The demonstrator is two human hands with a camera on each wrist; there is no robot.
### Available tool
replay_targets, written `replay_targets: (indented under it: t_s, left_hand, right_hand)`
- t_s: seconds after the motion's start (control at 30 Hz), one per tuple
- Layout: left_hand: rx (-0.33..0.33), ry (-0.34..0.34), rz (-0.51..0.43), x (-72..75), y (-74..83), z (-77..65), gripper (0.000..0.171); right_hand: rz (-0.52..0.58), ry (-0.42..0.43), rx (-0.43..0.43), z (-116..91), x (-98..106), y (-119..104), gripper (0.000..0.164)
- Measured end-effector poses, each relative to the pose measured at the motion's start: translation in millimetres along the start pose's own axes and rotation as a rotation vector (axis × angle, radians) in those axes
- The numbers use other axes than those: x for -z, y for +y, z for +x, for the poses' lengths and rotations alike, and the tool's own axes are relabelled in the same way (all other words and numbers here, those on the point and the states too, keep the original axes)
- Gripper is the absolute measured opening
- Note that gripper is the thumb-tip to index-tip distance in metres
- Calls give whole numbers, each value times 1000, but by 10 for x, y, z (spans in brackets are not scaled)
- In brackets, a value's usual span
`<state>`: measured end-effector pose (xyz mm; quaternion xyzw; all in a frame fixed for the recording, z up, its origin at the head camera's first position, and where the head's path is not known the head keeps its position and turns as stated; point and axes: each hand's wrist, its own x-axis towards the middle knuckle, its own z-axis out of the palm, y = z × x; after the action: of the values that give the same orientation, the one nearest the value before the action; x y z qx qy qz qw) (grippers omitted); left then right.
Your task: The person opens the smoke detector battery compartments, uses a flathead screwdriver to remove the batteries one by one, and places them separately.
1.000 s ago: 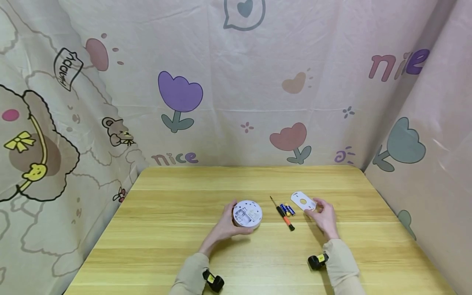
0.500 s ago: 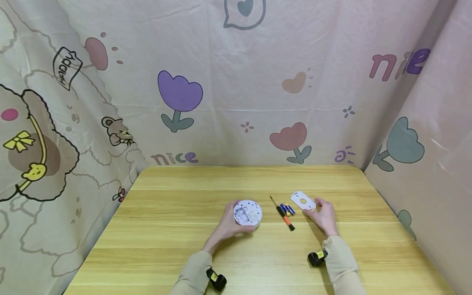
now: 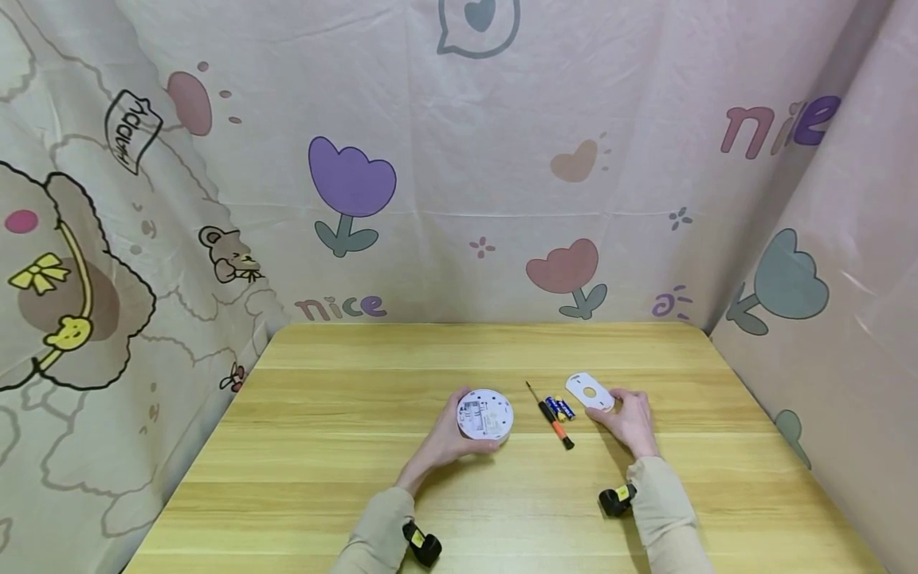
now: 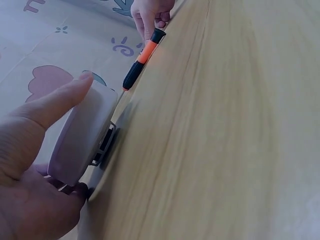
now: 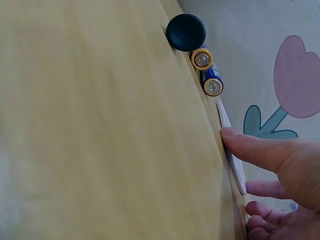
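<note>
My left hand point(image 3: 446, 434) grips a round white smoke detector point(image 3: 485, 414) by its side wall, fingers behind and thumb along the near side. Its flat back with a printed label faces up toward the head camera. In the left wrist view the detector point(image 4: 87, 132) stands on edge with a slotted part point(image 4: 105, 145) facing the tabletop. My right hand point(image 3: 631, 421) holds the near right end of a white mounting plate point(image 3: 579, 386), which lies on the table and has a round hole in it. The right wrist view shows the thumb at the plate's point(image 5: 237, 170) edge.
Between the hands lies a screwdriver point(image 3: 557, 431) with an orange and black handle, its shaft pointing to the back. Right beside it are two blue and yellow batteries point(image 3: 565, 409). A printed cloth point(image 3: 445, 263) hangs behind the wooden table point(image 3: 323, 454).
The left hand has shifted slightly right, turning and tilting the smoke detector a little so that its labelled back shows more squarely. The right hand and mounting plate stay nearly still.
</note>
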<state>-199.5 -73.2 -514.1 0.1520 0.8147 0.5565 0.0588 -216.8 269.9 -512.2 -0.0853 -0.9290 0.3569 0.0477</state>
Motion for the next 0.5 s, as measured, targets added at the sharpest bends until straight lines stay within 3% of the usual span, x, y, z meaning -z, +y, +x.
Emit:
replay_targets:
  t_s: [0.2, 0.5]
  left_hand:
    - [-4, 28, 24, 6, -8, 4, 111]
    - [-8, 3, 31, 52, -3, -31, 106]
  right_hand:
    - [-18, 8, 13, 3, 8, -9, 70]
    - [-70, 49, 20, 3, 24, -18, 61]
